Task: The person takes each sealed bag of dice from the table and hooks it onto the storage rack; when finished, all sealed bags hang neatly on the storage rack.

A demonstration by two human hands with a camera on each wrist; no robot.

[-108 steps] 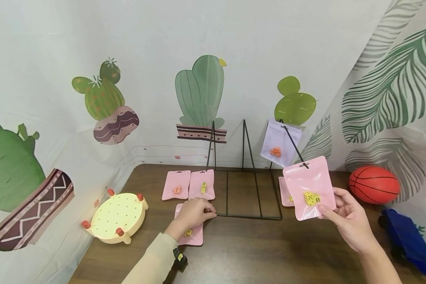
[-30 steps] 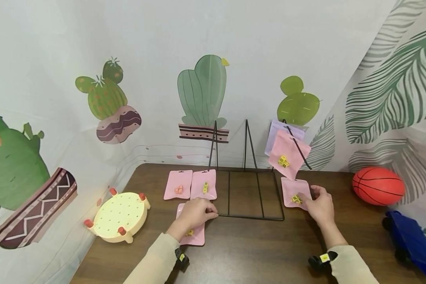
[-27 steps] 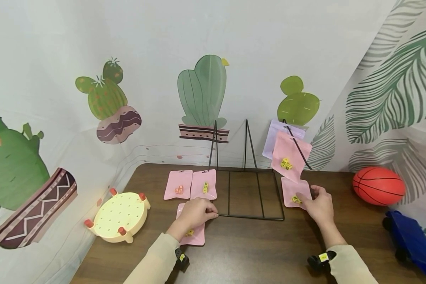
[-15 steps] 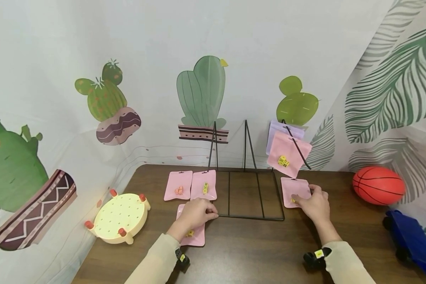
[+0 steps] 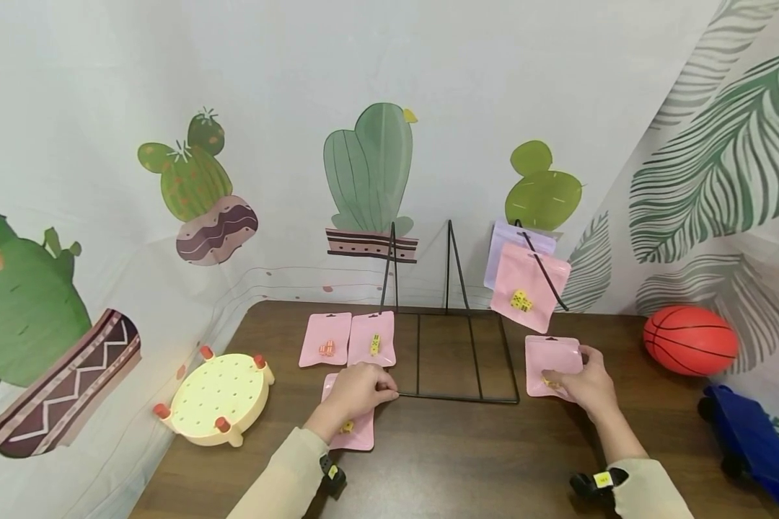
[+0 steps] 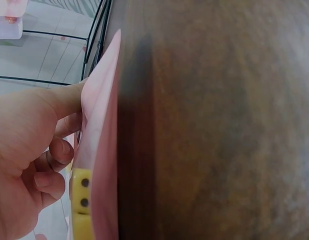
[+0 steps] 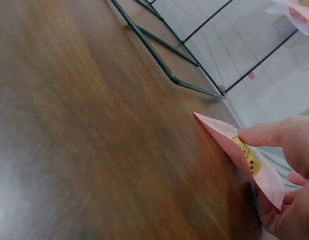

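My right hand [image 5: 591,386] pinches a pink zip bag [image 5: 550,353] of yellow dice by its right side, thumb over the front. In the right wrist view this bag is tilted, one edge close over the wood. My left hand [image 5: 362,393] holds the front left corner of a black wire display rack [image 5: 457,396], its fingers curled in the left wrist view [image 6: 24,150]. Below it lies another pink bag [image 5: 357,436] with yellow dice, partly hidden by the hand. On the rack's right prong hang a pink bag [image 5: 535,270] with yellow dice and, behind it, a lilac bag [image 5: 503,241].
Left of the rack lie two more pink bags, one with orange dice [image 5: 318,335] and one with yellow dice [image 5: 383,328]. A pale yellow pegged disc [image 5: 217,396] stands at the left. A red basketball [image 5: 691,339] and a blue wheeled thing [image 5: 756,447] sit at the right.
My right hand has hung one pink bag on the prong and let it go, then gripped the pink bag on the table, now shifted right and nearer. My left hand has stayed put.
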